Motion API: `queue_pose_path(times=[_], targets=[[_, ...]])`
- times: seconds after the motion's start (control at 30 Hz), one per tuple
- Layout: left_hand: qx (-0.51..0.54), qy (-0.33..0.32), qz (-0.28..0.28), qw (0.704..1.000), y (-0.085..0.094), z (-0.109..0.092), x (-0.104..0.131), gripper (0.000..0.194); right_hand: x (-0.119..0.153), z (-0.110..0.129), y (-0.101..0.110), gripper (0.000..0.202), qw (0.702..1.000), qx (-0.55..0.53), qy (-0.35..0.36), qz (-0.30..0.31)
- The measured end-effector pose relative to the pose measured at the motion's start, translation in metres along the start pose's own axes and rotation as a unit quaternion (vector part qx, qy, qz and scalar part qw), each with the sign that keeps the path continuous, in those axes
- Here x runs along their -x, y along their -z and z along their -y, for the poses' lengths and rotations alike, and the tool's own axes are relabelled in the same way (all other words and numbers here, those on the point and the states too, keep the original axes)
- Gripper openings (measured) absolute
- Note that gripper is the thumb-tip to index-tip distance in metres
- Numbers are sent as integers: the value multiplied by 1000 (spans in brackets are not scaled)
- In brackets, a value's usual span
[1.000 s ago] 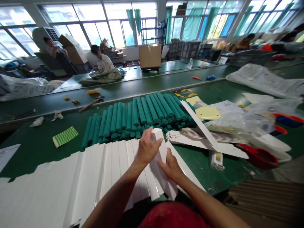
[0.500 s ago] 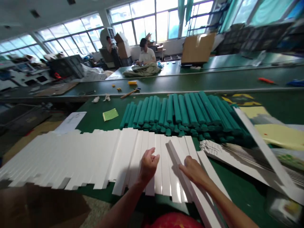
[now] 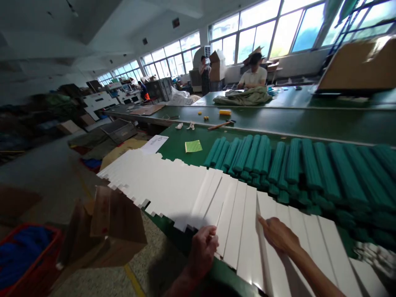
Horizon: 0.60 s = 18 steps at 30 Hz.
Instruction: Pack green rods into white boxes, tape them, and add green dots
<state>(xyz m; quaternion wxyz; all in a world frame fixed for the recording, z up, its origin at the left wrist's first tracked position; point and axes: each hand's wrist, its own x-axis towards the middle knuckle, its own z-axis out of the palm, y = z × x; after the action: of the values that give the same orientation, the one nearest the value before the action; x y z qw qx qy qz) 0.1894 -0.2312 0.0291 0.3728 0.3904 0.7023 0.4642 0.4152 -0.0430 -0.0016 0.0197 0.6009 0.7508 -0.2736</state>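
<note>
White strips lie side by side across the green table. My left hand is closed at the near ends of the strips, fingers curled; whether it pinches a strip end is hidden. To the right, my right hand rests on the strips, its index finger stretched along the edge of one strip, the other fingers folded under and partly hidden. Behind the strips are stacked green ribbed rolls.
A green dotted sheet, a paper and a hammer lie beyond the strips. Cardboard boxes and a red crate stand on the floor at left. A person sits at the far table.
The view has swung left. My left hand has moved to the near ends of the strips. The long strip at my right hand was tilted above the others and now lies lower among them.
</note>
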Motion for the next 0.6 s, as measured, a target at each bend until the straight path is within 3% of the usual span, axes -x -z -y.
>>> queue_pose_path(times=[0.23,0.33,0.4,0.5,0.53,0.6], targets=[[19,34,-112,993,17,-5,28,47,1,-13,-3,60,995,-5,94,-40],[-15,22,-143,989,43,-9,19,48,-4,-25,3,59,988,2,143,-60],[-28,13,-169,985,70,-17,3,48,-7,-25,12,57,991,29,104,-84],[-16,5,-203,979,118,-33,-37,46,-6,6,25,63,988,64,26,-138],[-6,6,-207,978,135,-38,-56,45,-4,26,25,63,984,64,40,-164],[8,12,-201,979,171,-43,-103,41,-1,78,12,60,962,56,138,-229]])
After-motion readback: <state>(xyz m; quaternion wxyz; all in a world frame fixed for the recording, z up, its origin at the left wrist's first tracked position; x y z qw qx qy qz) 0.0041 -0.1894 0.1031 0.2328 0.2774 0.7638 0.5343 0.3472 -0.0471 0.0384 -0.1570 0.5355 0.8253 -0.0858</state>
